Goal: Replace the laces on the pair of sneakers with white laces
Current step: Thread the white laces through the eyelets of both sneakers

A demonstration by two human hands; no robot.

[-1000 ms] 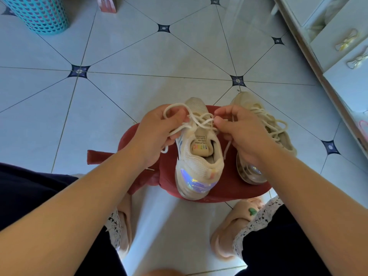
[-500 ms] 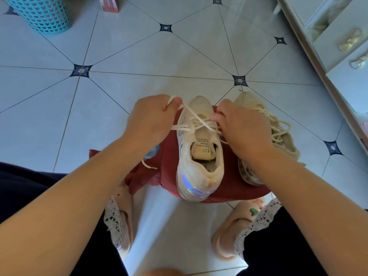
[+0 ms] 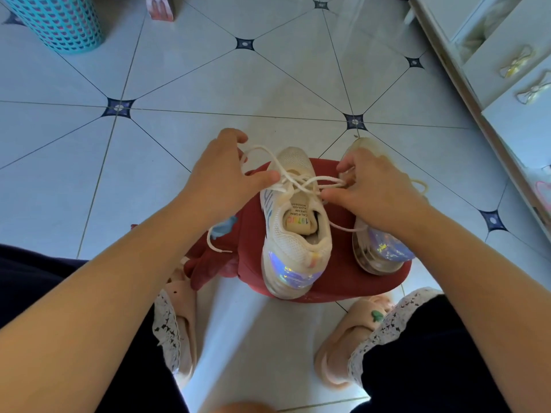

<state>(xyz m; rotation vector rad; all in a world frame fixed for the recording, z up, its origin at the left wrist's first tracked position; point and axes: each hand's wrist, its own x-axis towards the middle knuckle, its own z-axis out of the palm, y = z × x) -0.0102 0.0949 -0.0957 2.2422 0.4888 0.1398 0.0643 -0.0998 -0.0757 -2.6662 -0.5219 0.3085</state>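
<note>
Head view: open tiled floor surrounds the small red stool, whose rim leaves the light, soft-walled sneaker little room to slide, so hold lies best on its limp, likely slippery white lace near the eyelets, where the left hand and right hand each pinch a strand with curled fingers.

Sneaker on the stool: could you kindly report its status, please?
Left hand and right hand pinch the white lace. Sneaker upright on red stool, knot unfinished. Nothing blocking.
</note>
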